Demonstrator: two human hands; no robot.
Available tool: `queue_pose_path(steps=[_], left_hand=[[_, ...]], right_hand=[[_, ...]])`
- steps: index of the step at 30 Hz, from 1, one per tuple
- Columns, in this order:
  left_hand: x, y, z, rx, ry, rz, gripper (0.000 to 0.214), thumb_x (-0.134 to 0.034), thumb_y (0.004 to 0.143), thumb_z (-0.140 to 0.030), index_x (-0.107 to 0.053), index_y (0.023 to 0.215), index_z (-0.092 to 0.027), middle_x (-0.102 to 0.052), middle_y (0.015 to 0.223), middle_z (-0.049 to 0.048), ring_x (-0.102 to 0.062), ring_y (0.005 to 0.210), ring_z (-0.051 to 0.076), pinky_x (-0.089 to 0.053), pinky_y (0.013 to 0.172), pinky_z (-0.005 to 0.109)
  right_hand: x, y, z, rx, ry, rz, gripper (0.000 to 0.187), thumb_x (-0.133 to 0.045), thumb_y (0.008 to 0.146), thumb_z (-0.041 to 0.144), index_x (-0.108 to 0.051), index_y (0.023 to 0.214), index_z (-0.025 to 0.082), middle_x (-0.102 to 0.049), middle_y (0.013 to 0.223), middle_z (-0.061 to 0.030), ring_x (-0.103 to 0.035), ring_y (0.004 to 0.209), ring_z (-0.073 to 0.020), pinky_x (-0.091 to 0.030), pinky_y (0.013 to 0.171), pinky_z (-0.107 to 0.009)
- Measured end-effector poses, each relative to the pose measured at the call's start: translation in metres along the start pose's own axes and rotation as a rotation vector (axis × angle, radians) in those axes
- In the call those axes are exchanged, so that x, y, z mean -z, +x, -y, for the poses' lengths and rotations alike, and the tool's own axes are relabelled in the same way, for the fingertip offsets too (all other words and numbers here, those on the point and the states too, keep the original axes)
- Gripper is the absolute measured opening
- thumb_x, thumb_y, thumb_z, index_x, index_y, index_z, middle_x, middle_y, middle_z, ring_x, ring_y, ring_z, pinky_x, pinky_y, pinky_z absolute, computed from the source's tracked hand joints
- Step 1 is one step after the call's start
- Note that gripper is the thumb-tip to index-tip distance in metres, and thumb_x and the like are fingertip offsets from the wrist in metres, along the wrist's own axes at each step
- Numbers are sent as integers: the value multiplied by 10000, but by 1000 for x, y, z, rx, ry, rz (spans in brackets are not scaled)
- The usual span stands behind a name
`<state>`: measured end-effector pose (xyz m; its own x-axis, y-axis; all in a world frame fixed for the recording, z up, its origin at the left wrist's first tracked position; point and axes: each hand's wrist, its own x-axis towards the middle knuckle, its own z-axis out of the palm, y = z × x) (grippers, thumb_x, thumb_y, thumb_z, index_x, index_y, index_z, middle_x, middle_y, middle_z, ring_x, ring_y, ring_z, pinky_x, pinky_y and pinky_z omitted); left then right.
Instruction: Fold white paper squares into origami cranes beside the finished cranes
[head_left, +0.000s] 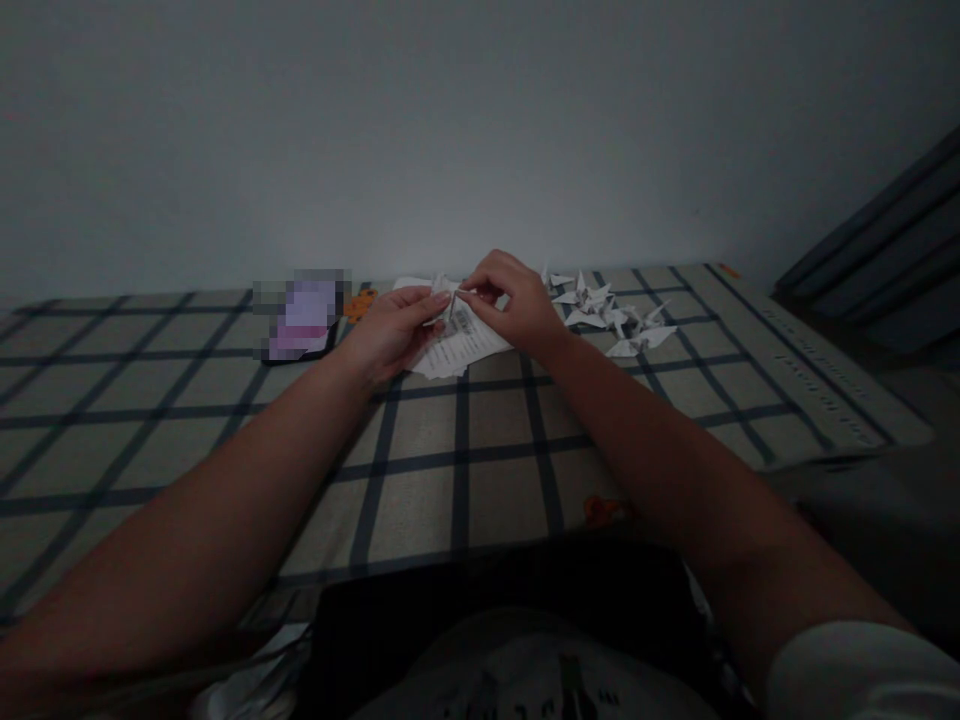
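My left hand point(394, 330) and my right hand point(514, 300) meet over a checked cloth point(457, 450), both pinching a small, partly folded piece of printed white paper point(452, 305). Fingers of both hands are closed on its edges. Under the hands lies a small stack of printed paper sheets point(461, 350). Just right of my right hand sits a cluster of several folded white paper cranes point(611, 315).
A phone-like flat object point(300, 320), blurred out, lies left of my left hand on the cloth. A plain wall rises behind. The cloth's right edge drops off near a dark slatted object point(877, 260). The room is dim.
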<state>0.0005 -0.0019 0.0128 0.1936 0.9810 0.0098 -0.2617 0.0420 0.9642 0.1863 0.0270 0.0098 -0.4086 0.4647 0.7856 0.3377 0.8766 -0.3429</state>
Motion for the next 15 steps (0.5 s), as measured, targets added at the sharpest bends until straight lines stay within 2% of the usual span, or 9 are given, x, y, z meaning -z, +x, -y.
queue_pose_path(steps=[5,11,15], left_hand=[[2,3,3,6,34,-16,142,-812,742,-232,-709,778,-141,-704,730,24,-638,626,95,-517,595,167],[8,3,5,3,115,1,224,-854,680,-287,-701,763,-146,-697,727,22,-641,632,114,-521,609,208],[8,2,6,-76,175,-8,196,-823,713,-301,-693,742,-157,-662,675,2,-593,570,94,-469,541,188]], right_hand=[[-1,-1,1,-23,-10,12,91,-544,937,259,-593,905,188,-521,819,-24,-486,750,-142,-468,741,-319],[0,-1,1,-7,-9,26,58,-560,915,227,-602,910,187,-529,833,-23,-477,737,-140,-465,731,-315],[-1,-1,2,15,-49,17,62,-544,927,204,-588,887,186,-506,818,-21,-473,775,-154,-456,778,-335]])
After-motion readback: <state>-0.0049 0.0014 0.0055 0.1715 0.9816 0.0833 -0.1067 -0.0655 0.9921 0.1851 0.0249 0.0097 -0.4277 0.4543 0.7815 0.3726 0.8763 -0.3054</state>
